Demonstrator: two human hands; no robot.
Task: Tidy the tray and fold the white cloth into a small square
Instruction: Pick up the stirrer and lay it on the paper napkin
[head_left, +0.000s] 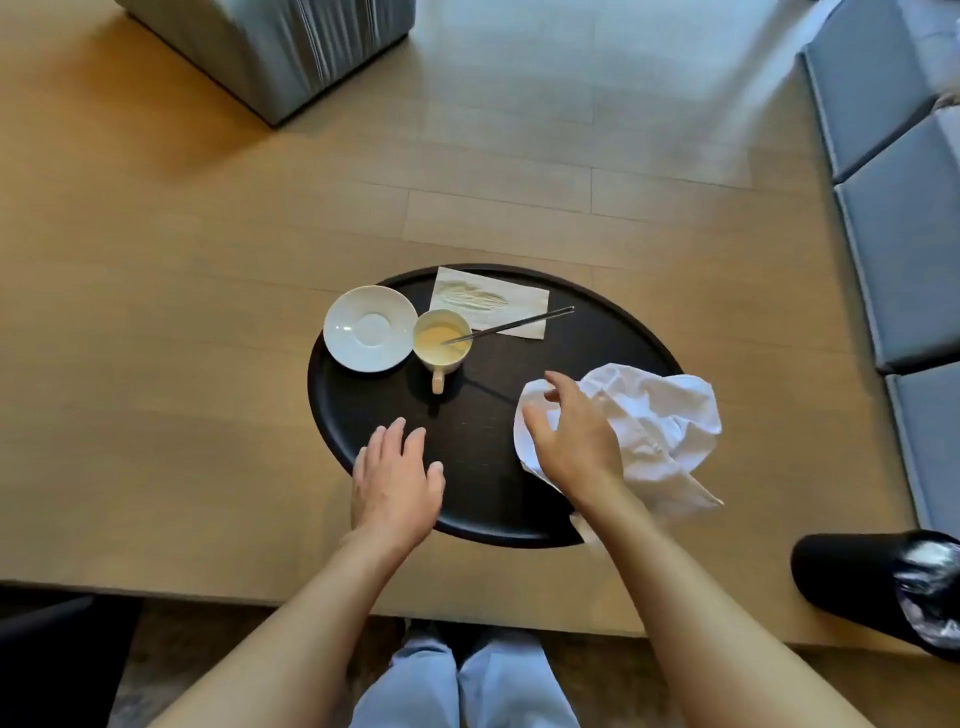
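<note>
A round black tray (613, 332) lies on the wooden table. On its right side sits a crumpled white cloth (665, 421), partly hanging over the rim. My right hand (571, 436) hovers over the cloth's left edge with fingers spread, touching or just above it. My left hand (397, 475) rests flat and open on the tray's near left rim. At the tray's far left stand a white saucer (370, 329) and a cup (442, 343) of pale liquid with a metal spoon (519, 323) leaning in it. A used paper napkin (488, 301) lies behind the cup.
A black bottle-like object (878, 582) lies at the table's near right edge. Grey cushions (904, 208) line the right side and a grey ottoman (270, 47) stands at the far left. The table's front edge runs just before my knees.
</note>
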